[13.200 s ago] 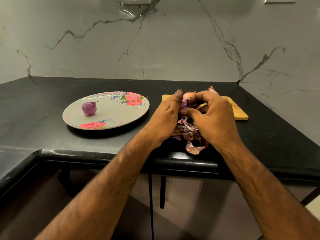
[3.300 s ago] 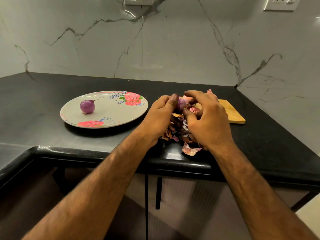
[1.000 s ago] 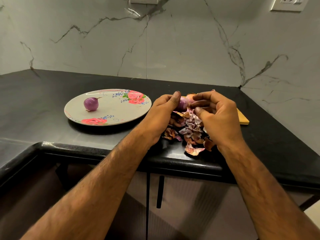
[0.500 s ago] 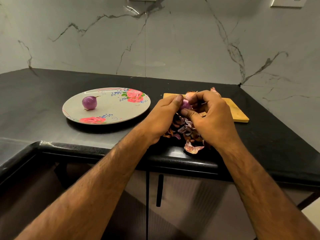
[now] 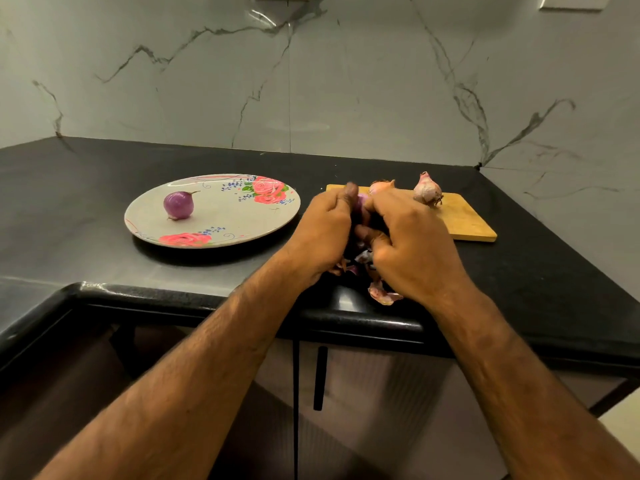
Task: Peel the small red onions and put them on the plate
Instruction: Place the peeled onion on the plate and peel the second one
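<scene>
Since the onion is pinched between left hand and right hand at the front edge of the worktop, it could get squeezed out and dropped. The skins could be swept off too.

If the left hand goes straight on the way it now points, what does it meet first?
Probably the wooden cutting board, at its left end, near an unpeeled onion. The left hand points there, but depth is unclear.

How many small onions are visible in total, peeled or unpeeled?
4. A peeled onion lies on the plate; a held onion sits between the left hand and right hand; an orange-skinned onion and a rooted onion rest on the board. Others may be hidden.
</scene>
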